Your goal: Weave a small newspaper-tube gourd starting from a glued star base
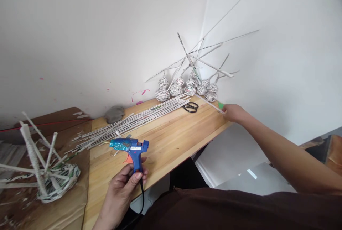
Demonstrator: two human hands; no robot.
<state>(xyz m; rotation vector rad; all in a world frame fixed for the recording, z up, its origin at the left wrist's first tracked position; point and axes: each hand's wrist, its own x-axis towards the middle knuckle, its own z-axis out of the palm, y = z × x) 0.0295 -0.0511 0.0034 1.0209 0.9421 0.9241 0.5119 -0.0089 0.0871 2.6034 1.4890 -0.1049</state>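
Note:
My left hand (124, 187) is closed around the handle of a blue glue gun (129, 146), held over the front of the wooden table, nozzle pointing left. At the table's right end, my right hand (232, 113) has its fingers pressed together beside a small green piece (221, 105) and the end of a thin white strip (210, 103). What exactly it grips is too small to tell. Long rolled paper sticks (144, 119) lie in a bundle behind the glue gun. Black-handled scissors (190, 107) rest near their right ends.
Several woven gourd shapes (162, 94) with long sticks stand in the back corner against the walls. A grey lump (114, 114) sits by the wall. At left, a woven base (60, 182) with upright sticks rests on brown paper. The glue gun's cord hangs down.

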